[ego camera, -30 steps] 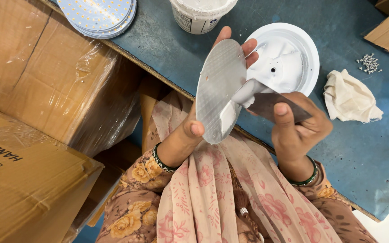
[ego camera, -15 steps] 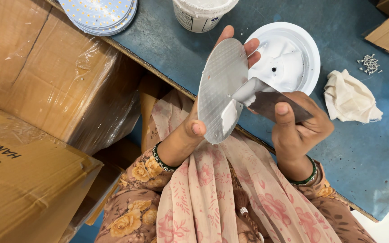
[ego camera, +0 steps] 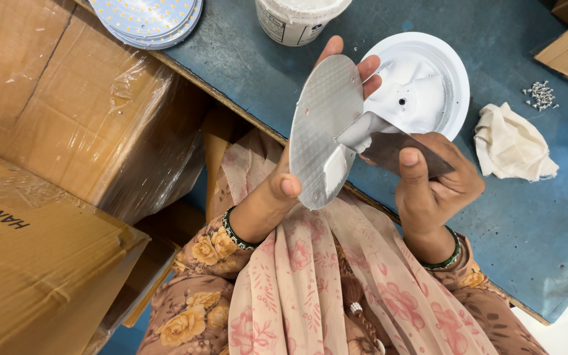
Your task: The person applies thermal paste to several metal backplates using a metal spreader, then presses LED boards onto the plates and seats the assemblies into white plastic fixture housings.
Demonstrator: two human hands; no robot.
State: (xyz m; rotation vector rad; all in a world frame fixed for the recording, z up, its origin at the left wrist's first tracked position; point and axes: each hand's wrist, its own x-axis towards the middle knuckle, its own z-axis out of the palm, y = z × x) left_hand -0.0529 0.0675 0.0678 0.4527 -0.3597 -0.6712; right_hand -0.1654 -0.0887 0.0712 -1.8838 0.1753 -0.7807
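The left hand (ego camera: 277, 190) pinches a thin round metal disc (ego camera: 323, 125) by its rim, upright above the blue table's (ego camera: 527, 223) edge. The right hand (ego camera: 432, 187) grips a flat scraper blade (ego camera: 376, 141) against the disc's face — the disc looks light, stiff, sharp-edged, best held at the rim.

Both hands (ego camera: 277, 197) (ego camera: 435, 184) raised, fingers (ego camera: 405, 172) curled.

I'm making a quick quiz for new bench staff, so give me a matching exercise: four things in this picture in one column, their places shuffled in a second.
Things:
1. round metal disc
2. flat metal scraper
3. crumpled cloth
4. small screws

Places:
A. loose heap near the table's far right
B. held in the left hand
C. lying right of the white round housing
D. held in the right hand

Pairs: 1-B, 2-D, 3-C, 4-A
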